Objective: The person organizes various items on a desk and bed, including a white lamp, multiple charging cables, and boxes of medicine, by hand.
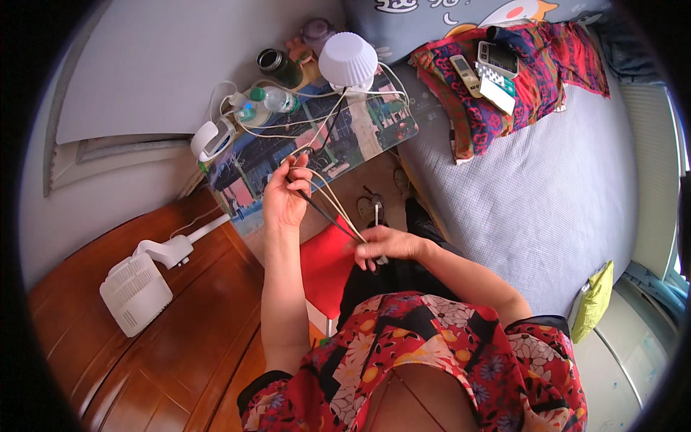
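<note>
My left hand (289, 193) is raised at the near edge of the small table, its fingers closed on a bundle of cables. A black cable (325, 217) and a looped white cable (333, 196) stretch from it down to my right hand (381, 246). The right hand is closed round their lower part, slightly blurred, above my dark trousers. A short white end (376, 214) sticks up beside its fingers. From the left hand, cords run back over the tabletop toward a white lamp (348, 60) with a ribbed shade.
The patterned table (338, 163) also bears a dark open flask (279, 66), a clear bottle (276, 99) and a white ring-shaped device (211, 139). To the right, a bed (518, 194) has a red cushion (529, 108) with handheld devices on it. A red stool (322, 270) stands below.
</note>
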The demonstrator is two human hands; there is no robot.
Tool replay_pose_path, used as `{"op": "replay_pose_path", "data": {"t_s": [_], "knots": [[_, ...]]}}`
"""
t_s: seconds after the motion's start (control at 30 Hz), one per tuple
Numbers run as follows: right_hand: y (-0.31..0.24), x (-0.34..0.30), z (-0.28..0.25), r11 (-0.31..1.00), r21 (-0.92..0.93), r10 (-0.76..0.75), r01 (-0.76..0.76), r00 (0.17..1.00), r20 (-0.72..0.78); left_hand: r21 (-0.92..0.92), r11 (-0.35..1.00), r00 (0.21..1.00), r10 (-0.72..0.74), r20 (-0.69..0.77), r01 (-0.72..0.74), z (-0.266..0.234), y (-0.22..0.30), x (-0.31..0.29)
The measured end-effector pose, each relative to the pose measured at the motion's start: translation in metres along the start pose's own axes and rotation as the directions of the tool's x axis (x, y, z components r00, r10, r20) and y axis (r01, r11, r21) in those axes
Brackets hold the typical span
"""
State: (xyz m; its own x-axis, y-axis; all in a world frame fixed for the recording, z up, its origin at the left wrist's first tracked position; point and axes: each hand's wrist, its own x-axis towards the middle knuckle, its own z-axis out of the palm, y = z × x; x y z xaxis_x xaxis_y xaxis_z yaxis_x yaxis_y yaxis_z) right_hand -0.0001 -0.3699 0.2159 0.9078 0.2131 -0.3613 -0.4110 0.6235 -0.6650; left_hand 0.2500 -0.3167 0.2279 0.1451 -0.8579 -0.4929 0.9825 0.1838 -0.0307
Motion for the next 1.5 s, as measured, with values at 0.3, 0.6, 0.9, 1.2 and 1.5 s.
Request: {"op": "replay_pose_path", "data": {"t_s": [0.3,0.6,0.9,1.2,1.5], "knots": [[-0.036,-0.067,-0.028,0.950,-0.219,0.114,-0.223,0.899,-0.423,0.117,0.991,0.983,0.084,-0.166,-0.065,-0.014,0.017,0.007],[-0.156,-0.112,-0.056,-0.122,-0.842,-0.649,-0.525,0.685,-0.332,0.383,0.923,0.967,0.128,-0.222,-0.034,-0.019,-0.020,0.006],[-0.206,-0.097,-0.144,-0.252,-0.838,-0.612,-0.485,0.750,-0.250,0.274,0.916,0.918,0.350,-0.187,-0.294,-0.017,-0.019,0.030],[-0.179,-0.046,-0.160,0.945,-0.324,-0.062,-0.051,0.942,-0.329,0.248,0.868,0.795,0.495,-0.352,-0.431,-0.018,-0.001,0.037],[-0.122,-0.006,-0.126,0.992,0.046,-0.086,0.114,0.908,-0.411,0.691,0.698,0.887,0.422,-0.185,-0.188,0.004,-0.114,0.041]]}}
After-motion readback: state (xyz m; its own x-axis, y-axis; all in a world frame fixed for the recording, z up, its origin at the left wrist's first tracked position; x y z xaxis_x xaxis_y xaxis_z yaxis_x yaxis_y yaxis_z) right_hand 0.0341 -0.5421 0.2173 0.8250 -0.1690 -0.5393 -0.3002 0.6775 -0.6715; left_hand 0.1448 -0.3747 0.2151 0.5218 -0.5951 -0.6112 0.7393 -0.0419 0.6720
